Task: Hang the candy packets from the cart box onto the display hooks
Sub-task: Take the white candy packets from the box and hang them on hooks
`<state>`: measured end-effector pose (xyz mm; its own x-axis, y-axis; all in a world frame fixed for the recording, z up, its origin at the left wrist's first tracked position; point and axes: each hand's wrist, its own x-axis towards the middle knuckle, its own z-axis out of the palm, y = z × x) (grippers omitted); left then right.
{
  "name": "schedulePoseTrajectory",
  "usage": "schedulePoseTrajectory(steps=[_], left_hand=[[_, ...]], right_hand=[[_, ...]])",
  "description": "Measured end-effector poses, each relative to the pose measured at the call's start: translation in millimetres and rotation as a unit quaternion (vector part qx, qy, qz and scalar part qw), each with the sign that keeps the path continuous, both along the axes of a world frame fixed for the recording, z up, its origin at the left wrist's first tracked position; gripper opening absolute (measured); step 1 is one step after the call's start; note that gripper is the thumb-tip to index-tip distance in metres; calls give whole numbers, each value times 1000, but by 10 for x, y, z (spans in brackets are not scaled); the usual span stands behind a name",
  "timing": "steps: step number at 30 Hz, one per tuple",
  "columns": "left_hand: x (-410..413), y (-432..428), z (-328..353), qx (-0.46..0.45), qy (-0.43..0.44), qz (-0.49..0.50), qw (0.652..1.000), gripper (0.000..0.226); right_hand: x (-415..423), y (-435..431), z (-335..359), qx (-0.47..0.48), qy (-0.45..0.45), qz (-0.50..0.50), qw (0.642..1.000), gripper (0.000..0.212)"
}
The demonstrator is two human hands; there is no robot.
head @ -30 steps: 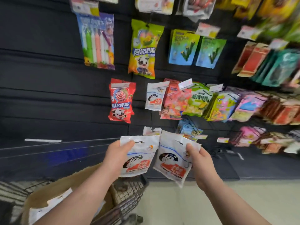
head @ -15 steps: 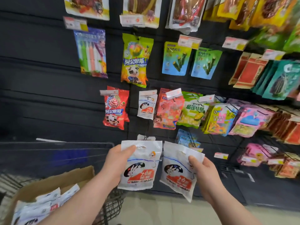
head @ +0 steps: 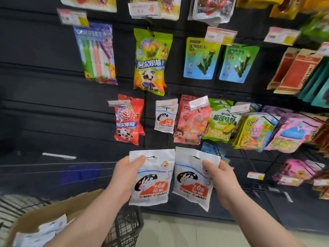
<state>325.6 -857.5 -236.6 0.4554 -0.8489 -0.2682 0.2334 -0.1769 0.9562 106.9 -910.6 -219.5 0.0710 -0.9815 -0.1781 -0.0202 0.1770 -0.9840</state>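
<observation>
Left hand (head: 122, 177) grips one white candy packet (head: 153, 182) by its upper left edge, thumb on the front beside the hang hole. Right hand (head: 222, 180) grips a second packet (head: 192, 180) by its upper right edge, thumb on the front too. Both are held upright, side by side with inner edges about touching, in front of the dark display wall (head: 44, 104) and below the hooks.

A matching hung packet (head: 164, 118) is on a hook just above, between a red lollipop bag (head: 128, 120) and an orange bag (head: 191, 125).

Open cardboard box (head: 74, 205) sits in the wire cart (head: 128, 227), lower left. Loose white packets (head: 42, 232) lie in it; count unclear.
</observation>
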Motion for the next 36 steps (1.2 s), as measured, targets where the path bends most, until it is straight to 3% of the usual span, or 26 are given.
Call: schedulePoseTrajectory(steps=[17,28,36], left_hand=[[827,-1444,-241,6,5,-28,1000,7],[1056,-1969,-641,-9,-24,-46,999,10],[1088,-2250,-881,-25,24,-44,998,12]], right_hand=[[1033,-1545,-121,-13,64,-41,997,8],[1411,-2341,-511,-53,28,-25,998,11],[1555,-2826,-753,-88,-37,-18,995,11]])
